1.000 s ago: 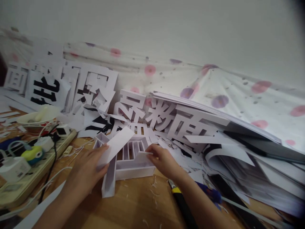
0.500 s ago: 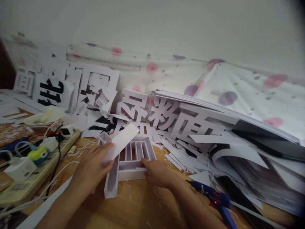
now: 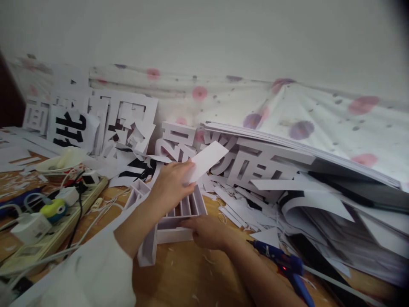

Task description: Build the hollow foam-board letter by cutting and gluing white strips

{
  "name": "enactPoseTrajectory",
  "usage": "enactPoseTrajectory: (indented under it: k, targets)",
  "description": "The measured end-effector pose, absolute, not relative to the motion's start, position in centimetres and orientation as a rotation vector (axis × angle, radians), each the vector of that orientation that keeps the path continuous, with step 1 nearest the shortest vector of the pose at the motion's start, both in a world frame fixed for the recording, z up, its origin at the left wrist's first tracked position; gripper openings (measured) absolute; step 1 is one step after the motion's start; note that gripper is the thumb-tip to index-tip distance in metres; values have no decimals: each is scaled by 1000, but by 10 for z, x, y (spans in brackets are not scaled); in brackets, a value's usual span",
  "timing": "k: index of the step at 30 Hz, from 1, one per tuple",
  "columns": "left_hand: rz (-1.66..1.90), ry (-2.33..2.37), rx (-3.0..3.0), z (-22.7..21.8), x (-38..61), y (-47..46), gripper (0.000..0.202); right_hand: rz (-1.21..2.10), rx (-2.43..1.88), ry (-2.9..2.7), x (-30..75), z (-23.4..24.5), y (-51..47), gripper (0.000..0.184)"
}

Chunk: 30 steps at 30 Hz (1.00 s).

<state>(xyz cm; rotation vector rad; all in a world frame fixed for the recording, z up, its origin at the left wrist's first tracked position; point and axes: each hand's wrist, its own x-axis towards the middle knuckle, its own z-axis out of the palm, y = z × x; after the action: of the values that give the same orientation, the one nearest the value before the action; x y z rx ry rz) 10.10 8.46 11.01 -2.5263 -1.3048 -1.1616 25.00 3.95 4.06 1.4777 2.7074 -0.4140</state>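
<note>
My left hand pinches a flat white board strip between thumb and fingers, holding it raised and slanting up to the right. Beneath it lies a white built-up character with upright walls and narrow compartments, partly covered by my left hand and forearm. My right hand grips the character's front bar at its right end, fingertips inside the wall; whether a small piece is also between them I cannot tell. To the right, a blue hot glue gun with a red light lies on the table.
At the left is a power strip with plugs and cables, and a bowl behind it. Finished white characters lean at the back. Paper offcuts and stacked sheets fill the right side of the wooden table.
My left hand has carried the white strip up and to the right, over the character's far part. My right hand has stayed at the front bar, its fingertips slightly farther left.
</note>
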Motion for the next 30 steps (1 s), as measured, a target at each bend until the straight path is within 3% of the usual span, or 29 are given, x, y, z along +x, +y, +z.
enactPoseTrajectory:
  k: [8, 13, 19, 25, 30]
  targets:
    - [-1262, -1247, -2425, 169, 134, 123, 45, -354, 1597, 2695, 261, 28, 24, 35]
    - [-1159, -912, -2499, 193, 155, 124, 46, -398, 1533, 2740, 264, 30, 16, 27]
    - [-583, -340, -2725, 141, 161, 127, 44, -498, 1584, 2841, 267, 23, 5, 33]
    - [-531, -446, -2804, 76, 141, 147, 40, -842, 1729, 2902, 283, 29, -2, 16]
    - [-499, -458, -2910, 46, 128, 154, 45, -1214, 2021, 2851, 296, 20, 4, 16]
